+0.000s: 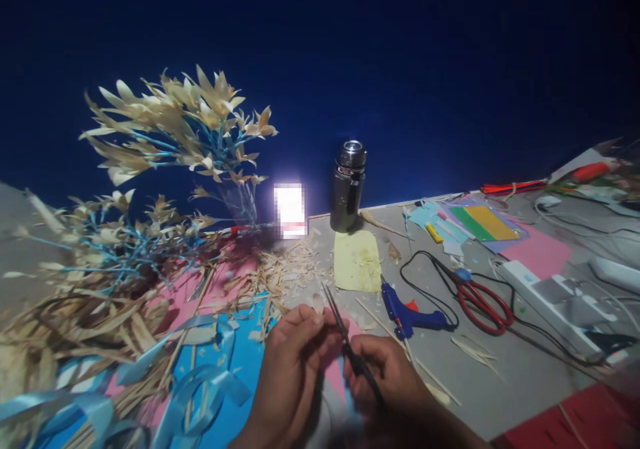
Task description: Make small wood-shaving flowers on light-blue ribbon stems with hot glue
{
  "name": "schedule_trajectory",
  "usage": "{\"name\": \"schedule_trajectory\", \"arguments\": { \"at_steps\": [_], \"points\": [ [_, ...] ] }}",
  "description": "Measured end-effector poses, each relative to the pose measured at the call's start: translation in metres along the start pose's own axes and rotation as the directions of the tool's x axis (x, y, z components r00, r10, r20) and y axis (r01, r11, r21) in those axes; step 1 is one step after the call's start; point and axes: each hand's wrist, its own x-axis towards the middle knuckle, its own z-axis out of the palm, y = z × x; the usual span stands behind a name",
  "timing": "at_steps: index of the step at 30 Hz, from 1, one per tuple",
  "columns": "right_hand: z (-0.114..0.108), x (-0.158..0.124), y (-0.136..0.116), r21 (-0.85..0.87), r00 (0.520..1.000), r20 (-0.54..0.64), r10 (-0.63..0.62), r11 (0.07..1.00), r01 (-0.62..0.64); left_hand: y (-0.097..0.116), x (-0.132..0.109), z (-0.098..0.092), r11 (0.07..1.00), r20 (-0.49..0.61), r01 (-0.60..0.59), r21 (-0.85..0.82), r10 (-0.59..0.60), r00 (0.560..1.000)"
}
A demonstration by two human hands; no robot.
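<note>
My left hand (293,349) is closed in a pinch on a small pale leaf piece (317,302) held just above the table. Black-handled small scissors (345,342) are gripped in my right hand (385,375), their thin blades pointing up and left toward that piece. Both hands are low in the middle, above pink and blue paper (240,355). What lies directly under the hands is hidden.
A bunch of pale leaves on blue stems (180,129) stands at left, above dry shavings and blue ribbon (200,389). A metal flask (349,185), yellow sheet (357,261), blue glue gun (407,312), red scissors (483,302), power strip (550,305) and coloured papers (475,225) lie to the right.
</note>
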Motion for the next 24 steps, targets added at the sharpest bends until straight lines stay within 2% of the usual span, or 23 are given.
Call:
{"name": "schedule_trajectory", "arguments": {
  "at_steps": [5,9,14,24],
  "points": [
    [0.01,0.007,0.011,0.033,0.997,-0.052,-0.063,0.997,0.064,0.0,-0.003,0.005,0.999,-0.062,-0.019,0.039,0.022,0.998],
    [0.012,0.006,0.008,0.035,0.995,-0.051,-0.08,0.996,0.082,0.0,-0.004,0.007,0.999,-0.048,-0.021,0.046,0.023,0.999],
    [0.012,0.006,0.008,-0.019,0.983,-0.106,-0.15,0.989,0.148,-0.001,-0.003,0.009,1.0,-0.035,0.002,0.023,-0.001,0.999],
    [0.01,0.007,0.023,0.064,0.993,-0.064,-0.1,0.992,0.105,0.0,-0.002,0.005,0.999,-0.039,0.001,0.048,0.001,0.999]
  ]
}}
